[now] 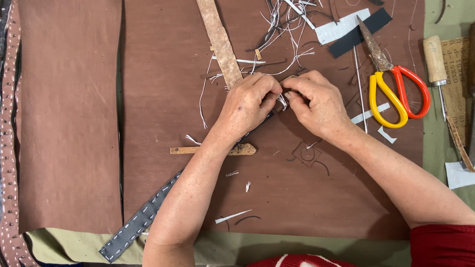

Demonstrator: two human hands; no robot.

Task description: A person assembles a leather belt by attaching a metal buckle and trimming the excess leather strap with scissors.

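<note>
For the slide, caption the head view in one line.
Left hand and right hand pinch white thread at the end of a grey stitched strap on brown leather, scissors nearby.

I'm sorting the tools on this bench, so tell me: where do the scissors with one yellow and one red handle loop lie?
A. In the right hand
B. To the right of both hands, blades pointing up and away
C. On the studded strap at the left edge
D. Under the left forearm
B: the scissors lie free on the brown leather sheet to the right of the right hand, apart from it, blades pointing up toward the far edge.
</note>
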